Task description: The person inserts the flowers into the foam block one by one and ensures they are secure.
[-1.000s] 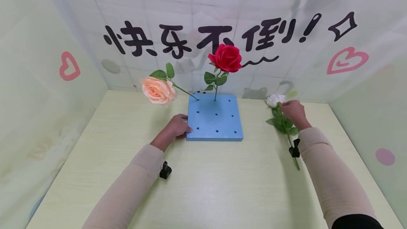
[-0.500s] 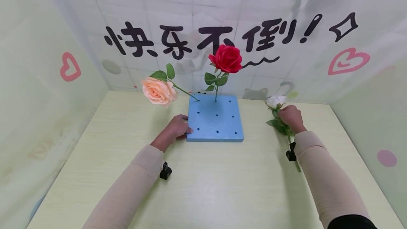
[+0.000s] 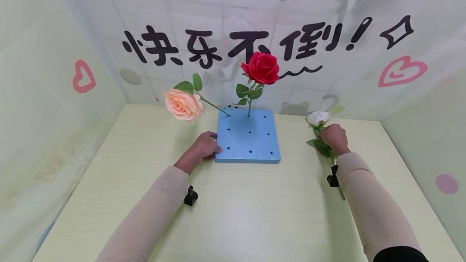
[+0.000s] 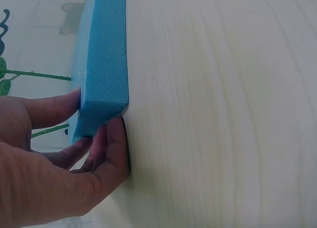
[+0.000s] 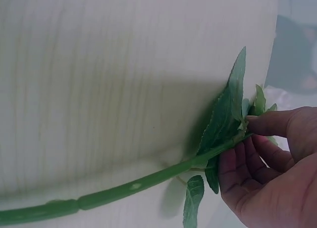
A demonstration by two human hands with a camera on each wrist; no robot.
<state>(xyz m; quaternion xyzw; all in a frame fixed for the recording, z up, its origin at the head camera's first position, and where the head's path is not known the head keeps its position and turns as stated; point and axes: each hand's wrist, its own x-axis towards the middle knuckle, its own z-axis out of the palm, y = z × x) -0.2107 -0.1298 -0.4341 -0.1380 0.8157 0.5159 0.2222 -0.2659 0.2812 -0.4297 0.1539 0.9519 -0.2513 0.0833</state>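
Note:
A blue foam board [image 3: 250, 142] with rows of small holes lies on the table. My left hand [image 3: 203, 147] grips its left edge, and in the left wrist view the thumb [image 4: 57, 108] presses its top face while the fingers bend against its side. A peach rose [image 3: 183, 105] leans left out of a back hole, and a red rose [image 3: 261, 68] stands upright beside it. Off to the right, my right hand [image 3: 334, 137] pinches the white rose [image 3: 318, 118] just below its bloom. The right wrist view shows its green stem [image 5: 148, 181] between thumb and fingers, among leaves.
Pale wood-grain tabletop [image 3: 236, 213] extends in front of the board. A white printed backdrop [image 3: 204, 11] rises behind the table, with pale side walls at left and right. Small black devices sit at both wrists.
My right hand has come slightly lower along the white rose, from beside the bloom onto the stem under it. The left hand stays at the board's edge. The head view has shifted a little.

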